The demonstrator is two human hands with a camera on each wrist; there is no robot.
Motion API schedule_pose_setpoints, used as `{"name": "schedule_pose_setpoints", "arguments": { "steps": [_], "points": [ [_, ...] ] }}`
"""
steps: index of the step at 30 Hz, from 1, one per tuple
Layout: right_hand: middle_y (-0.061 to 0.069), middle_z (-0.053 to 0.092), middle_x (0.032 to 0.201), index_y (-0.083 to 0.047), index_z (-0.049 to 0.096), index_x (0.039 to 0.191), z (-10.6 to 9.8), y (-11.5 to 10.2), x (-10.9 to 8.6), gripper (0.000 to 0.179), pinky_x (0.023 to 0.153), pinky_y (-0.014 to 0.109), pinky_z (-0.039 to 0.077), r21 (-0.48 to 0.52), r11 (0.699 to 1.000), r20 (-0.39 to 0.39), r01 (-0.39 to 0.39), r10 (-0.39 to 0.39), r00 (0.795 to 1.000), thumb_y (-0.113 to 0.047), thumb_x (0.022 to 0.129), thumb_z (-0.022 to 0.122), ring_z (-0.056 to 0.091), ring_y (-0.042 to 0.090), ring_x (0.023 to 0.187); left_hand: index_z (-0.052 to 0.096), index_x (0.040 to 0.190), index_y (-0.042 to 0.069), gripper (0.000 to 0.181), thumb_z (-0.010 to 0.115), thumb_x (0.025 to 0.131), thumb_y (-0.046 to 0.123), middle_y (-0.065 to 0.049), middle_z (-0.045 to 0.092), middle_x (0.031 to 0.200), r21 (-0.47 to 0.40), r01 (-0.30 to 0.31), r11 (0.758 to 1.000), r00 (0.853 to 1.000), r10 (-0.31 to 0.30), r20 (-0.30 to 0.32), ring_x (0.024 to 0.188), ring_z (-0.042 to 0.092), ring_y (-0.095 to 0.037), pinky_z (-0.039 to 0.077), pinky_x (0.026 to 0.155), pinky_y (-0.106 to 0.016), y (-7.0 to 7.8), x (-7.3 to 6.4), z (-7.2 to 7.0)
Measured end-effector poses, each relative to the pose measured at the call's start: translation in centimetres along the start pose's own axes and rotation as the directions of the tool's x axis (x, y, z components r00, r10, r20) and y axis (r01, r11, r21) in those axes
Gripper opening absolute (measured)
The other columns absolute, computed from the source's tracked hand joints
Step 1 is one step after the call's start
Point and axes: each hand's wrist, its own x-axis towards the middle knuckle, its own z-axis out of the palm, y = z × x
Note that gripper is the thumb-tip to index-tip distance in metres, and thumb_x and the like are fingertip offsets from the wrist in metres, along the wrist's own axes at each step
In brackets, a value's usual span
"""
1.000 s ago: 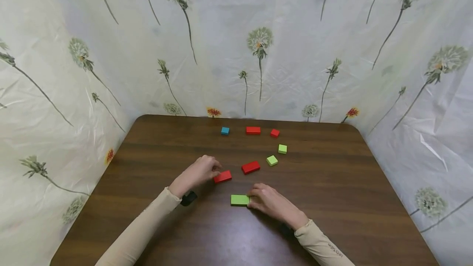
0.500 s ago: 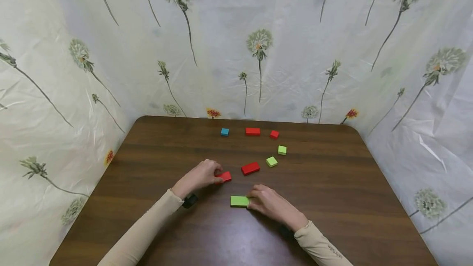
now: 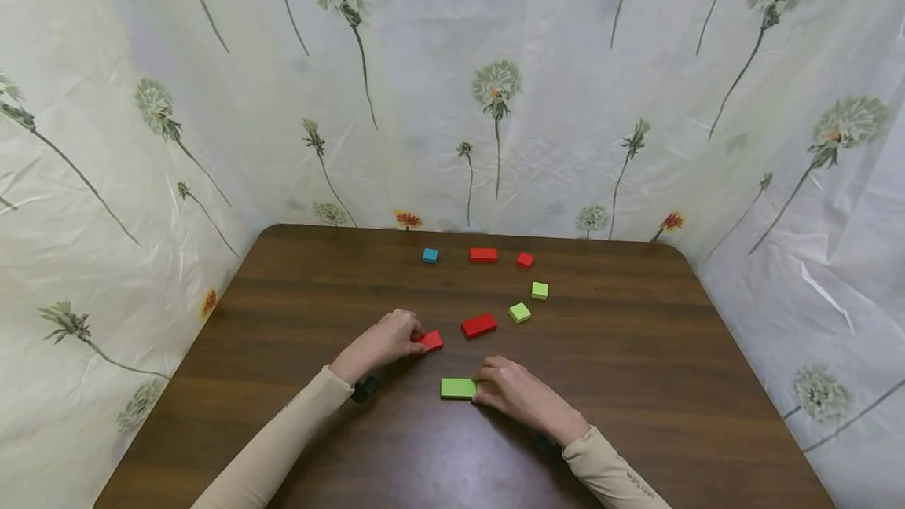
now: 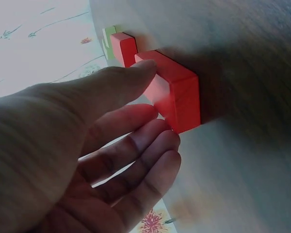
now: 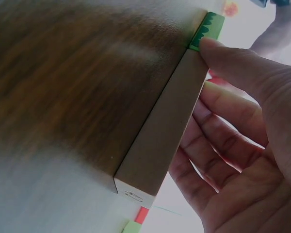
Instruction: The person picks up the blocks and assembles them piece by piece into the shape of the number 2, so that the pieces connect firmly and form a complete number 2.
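Observation:
My left hand pinches the left end of a red block. In the left wrist view the thumb lies on one side of that block, with curved fingers opposite. My right hand is low at the right end of a lime-green block. The right wrist view shows a long pale wooden block end to end with the green one. The right thumb covers their seam and the other fingers lie along the pale block's far side. From the head, this hand hides the pale block.
Another red block lies tilted between the hands, farther back. To its right are two small lime cubes, one nearer and one farther. Along the back sit a blue cube, a long red block and a small red one.
My left hand has shifted slightly right, and its fingers have closed over the left end of the red block, hiding more of it. The right hand stays at the green block's end.

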Motion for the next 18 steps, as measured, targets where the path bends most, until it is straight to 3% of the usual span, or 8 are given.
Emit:
{"name": "schedule_pose_setpoints", "arguments": {
  "steps": [9,18],
  "points": [
    [-0.004,0.061,0.092,-0.012,0.071,0.098,0.21,0.14,0.10,0.019,0.077,0.024,0.050,-0.001,0.999,-0.039,0.032,-0.032,0.999,-0.022,0.084,0.076,0.057,0.006,0.085,0.074,0.089,0.004,0.020,0.079,0.080,0.021,-0.005,0.069,0.083,-0.038,0.027,0.999,0.999,-0.029,-0.042,0.070,0.054,-0.011,0.048,0.065,-0.026,-0.20,0.10,0.30],
    [-0.003,0.062,0.093,-0.011,0.072,0.099,0.18,0.07,0.08,0.021,0.077,0.024,0.050,-0.005,0.999,-0.047,0.041,-0.041,0.998,-0.023,0.083,0.076,0.057,0.007,0.085,0.071,0.086,0.006,0.021,0.080,0.080,0.024,-0.001,0.061,0.076,-0.075,0.074,0.994,0.996,-0.077,-0.046,0.066,0.049,-0.011,0.042,0.059,-0.023,-0.39,0.21,0.79]
  ]
}}
